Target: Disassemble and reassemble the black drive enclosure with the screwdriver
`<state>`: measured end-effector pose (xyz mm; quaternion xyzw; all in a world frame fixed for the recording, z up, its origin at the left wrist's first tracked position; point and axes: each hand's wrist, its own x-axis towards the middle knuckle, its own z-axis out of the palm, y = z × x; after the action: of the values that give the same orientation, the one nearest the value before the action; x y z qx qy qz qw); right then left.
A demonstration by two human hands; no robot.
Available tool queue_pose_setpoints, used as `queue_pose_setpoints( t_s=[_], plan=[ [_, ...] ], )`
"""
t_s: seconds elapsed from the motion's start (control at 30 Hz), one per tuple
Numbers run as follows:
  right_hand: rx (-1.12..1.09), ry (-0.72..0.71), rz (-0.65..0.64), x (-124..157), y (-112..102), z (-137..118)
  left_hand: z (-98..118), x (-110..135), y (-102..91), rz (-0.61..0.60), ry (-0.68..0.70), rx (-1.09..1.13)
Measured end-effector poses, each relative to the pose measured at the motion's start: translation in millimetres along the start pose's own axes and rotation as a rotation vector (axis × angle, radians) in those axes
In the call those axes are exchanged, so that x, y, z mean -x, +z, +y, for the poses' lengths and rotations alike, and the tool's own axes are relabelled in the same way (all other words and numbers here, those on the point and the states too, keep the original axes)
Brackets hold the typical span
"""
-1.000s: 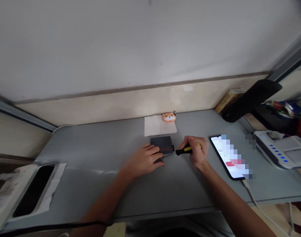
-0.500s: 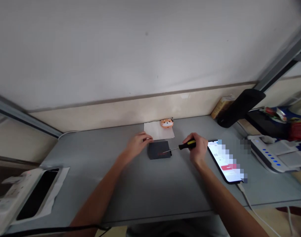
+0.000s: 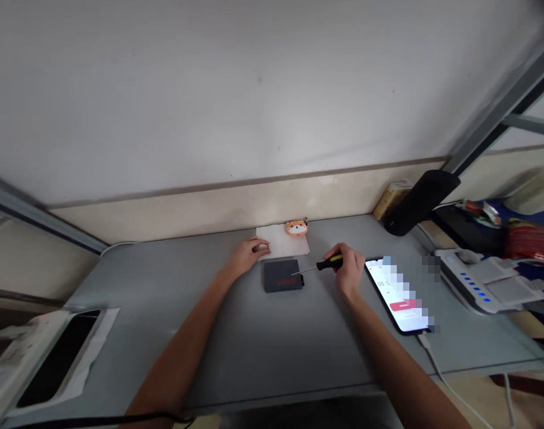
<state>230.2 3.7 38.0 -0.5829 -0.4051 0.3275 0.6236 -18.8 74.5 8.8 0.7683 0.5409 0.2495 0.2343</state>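
A small dark grey box (image 3: 282, 274) with a red label lies flat on the grey table (image 3: 263, 345). My right hand (image 3: 350, 268) is closed round a screwdriver (image 3: 319, 266) with a black and yellow handle, and its thin tip rests over the box's right part. My left hand (image 3: 249, 253) sits just behind the box on the left edge of a white paper sheet (image 3: 284, 244), fingers curled in a pinch on something too small to make out. An orange animal-shaped trinket (image 3: 297, 227) stands on the sheet's far side.
A lit phone (image 3: 399, 293) with a cable lies right of my right hand. Further right are a white device with blue lights (image 3: 481, 280) and a black speaker-like object (image 3: 417, 202). At the left front edge lies a white device with a dark screen (image 3: 43, 357).
My left hand left the box and moved back onto the paper sheet. My right hand lifted the screwdriver so its tip points onto the box. The view drifted, shifting everything slightly left.
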Motion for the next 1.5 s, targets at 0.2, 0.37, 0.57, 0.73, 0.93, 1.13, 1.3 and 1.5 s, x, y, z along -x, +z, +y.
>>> queue_pose_setpoints(
  t_s=[0.2, 0.37, 0.57, 0.73, 0.93, 1.13, 1.3, 1.5],
  plan=[
    [0.027, 0.025, 0.046, -1, -2, -5, 23, 47, 4.9, 0.002, -0.003, 0.001],
    [0.026, 0.006, 0.115, -2, -2, -5, 39, 74, 14.4, -0.070, 0.056, -0.015],
    [0.054, -0.076, 0.114, -1, -5, -2, 19, 70, -0.4, -0.205, 0.139, 0.179],
    [0.235, -0.248, -0.048, 6, -4, 0, 10, 64, 4.3, -0.159, 0.137, 0.256],
    [0.315, -0.444, -0.237, 13, 2, 4, 15, 59, 20.6, 0.025, 0.056, 0.286],
    [0.289, -0.394, -0.224, 11, -1, 0, 20, 62, 18.7, 0.061, 0.071, 0.246],
    [0.189, -0.277, -0.312, 13, 0, -2, 20, 61, 21.9, 0.060, 0.116, 0.215],
    [0.165, -0.218, -0.419, 23, 8, 0, 18, 60, 23.4, 0.049, 0.128, 0.173]
  ],
)
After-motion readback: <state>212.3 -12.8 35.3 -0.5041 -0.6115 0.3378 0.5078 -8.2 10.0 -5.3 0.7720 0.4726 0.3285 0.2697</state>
